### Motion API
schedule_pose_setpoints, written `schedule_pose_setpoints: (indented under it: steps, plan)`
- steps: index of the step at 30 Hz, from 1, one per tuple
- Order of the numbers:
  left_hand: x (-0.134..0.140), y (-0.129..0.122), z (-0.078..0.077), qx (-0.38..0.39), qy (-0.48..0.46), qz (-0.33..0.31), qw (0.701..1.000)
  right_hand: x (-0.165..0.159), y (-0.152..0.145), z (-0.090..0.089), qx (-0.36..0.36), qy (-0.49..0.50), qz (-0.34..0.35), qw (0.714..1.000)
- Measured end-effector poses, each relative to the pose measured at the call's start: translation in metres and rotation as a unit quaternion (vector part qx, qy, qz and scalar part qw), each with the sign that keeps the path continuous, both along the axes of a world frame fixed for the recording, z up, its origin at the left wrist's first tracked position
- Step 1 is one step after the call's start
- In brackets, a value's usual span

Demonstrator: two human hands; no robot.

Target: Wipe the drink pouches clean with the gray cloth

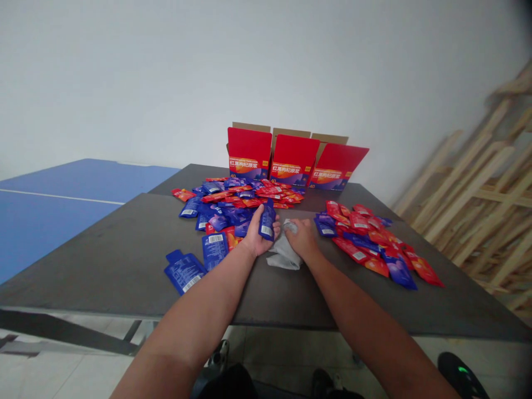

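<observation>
One blue pouch (266, 223) lies in the cupped left hand (255, 235) while the right hand (303, 238) clutches a crumpled grey cloth or bag (284, 256) on the dark worktop (124, 260), between a heap of red and blue pouches (216, 215) and a smaller pile (368, 237), three open boxes (294, 158) standing behind.

The left carton (249, 149), middle carton (294, 155) and right carton (338, 160) each read "红黑枸杞原浆" in white, with "40" at the lower left; the smaller line above is illegible. The blue pouch (266, 221) in the left hand (256, 238) bears white print and a barcode, too small to read.
</observation>
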State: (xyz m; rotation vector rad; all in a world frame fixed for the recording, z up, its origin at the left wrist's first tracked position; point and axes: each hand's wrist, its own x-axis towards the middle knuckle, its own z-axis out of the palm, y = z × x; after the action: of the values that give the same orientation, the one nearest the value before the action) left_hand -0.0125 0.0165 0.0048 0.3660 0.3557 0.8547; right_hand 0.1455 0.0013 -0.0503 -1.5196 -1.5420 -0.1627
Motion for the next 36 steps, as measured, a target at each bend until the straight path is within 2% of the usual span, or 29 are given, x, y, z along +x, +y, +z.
schedule_pose_setpoints:
  steps: [2, 5, 8, 10, 13, 17, 21, 24, 28, 31, 36]
  plan:
    - [0.002, 0.000, -0.001, -0.029, -0.005, 0.033, 0.999, -0.005, -0.005, 0.005, 0.025, -0.023, 0.010, 0.999]
    - [0.007, -0.001, -0.004, -0.045, 0.028, 0.065, 0.996, -0.010, -0.015, 0.014, 0.030, -0.074, 0.109, 0.991]
    - [0.013, -0.003, -0.007, -0.023, 0.048, 0.071, 0.996, -0.014, -0.022, 0.020, 0.000, -0.141, 0.213, 0.967]
    - [0.018, -0.005, -0.010, 0.004, 0.052, 0.070, 0.996, -0.016, -0.024, 0.022, -0.013, -0.164, 0.223, 0.961]
    - [0.024, -0.008, -0.014, 0.051, 0.047, 0.062, 0.996, -0.019, -0.022, 0.021, -0.023, -0.161, 0.213, 0.963]
    - [0.029, -0.008, -0.020, 0.104, 0.067, 0.111, 0.986, -0.018, -0.017, 0.022, -0.026, -0.100, 0.182, 0.978]
    - [0.031, -0.005, -0.026, 0.115, 0.135, 0.125, 0.976, -0.001, -0.016, 0.031, -0.015, -0.046, 0.087, 0.995]
    - [0.031, -0.002, -0.031, 0.140, 0.168, 0.119, 0.968, 0.024, -0.017, 0.045, -0.052, -0.045, 0.014, 0.998]
    - [0.032, 0.000, -0.034, 0.158, 0.183, 0.105, 0.965, 0.063, -0.021, 0.069, -0.157, -0.091, -0.037, 0.983]
    - [0.032, -0.001, -0.034, 0.166, 0.183, 0.103, 0.963, 0.090, -0.027, 0.084, -0.185, -0.143, -0.044, 0.971]
    - [0.031, -0.002, -0.032, 0.167, 0.186, 0.101, 0.963, 0.125, -0.048, 0.088, -0.242, -0.252, -0.046, 0.936]
